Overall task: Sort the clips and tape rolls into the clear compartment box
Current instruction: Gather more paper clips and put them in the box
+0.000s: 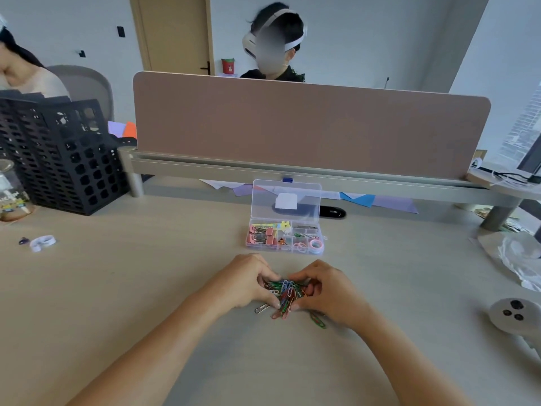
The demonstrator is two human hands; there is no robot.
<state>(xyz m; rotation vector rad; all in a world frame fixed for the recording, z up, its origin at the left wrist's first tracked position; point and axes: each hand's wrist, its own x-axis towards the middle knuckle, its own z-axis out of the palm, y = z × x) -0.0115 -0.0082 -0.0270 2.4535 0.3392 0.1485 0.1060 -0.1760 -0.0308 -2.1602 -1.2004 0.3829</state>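
Note:
A pile of coloured paper clips (285,293) lies on the desk between my hands. My left hand (244,281) cups the pile from the left and my right hand (328,291) from the right, fingers curled around the clips. A silver clip (261,308) and a green clip (317,320) lie loose at the pile's edges. Beyond them stands the clear compartment box (321,247) with its lid (285,200) up. It holds pink binder clips (260,235) on the left and small tape rolls (315,245) on the right.
A black mesh organiser (58,153) stands at the left, with a white tape roll (43,242) on the desk near it. The desk divider (307,127) runs across the back, with a person behind it. A plastic bag (515,259) and a grey controller (515,315) lie at the right.

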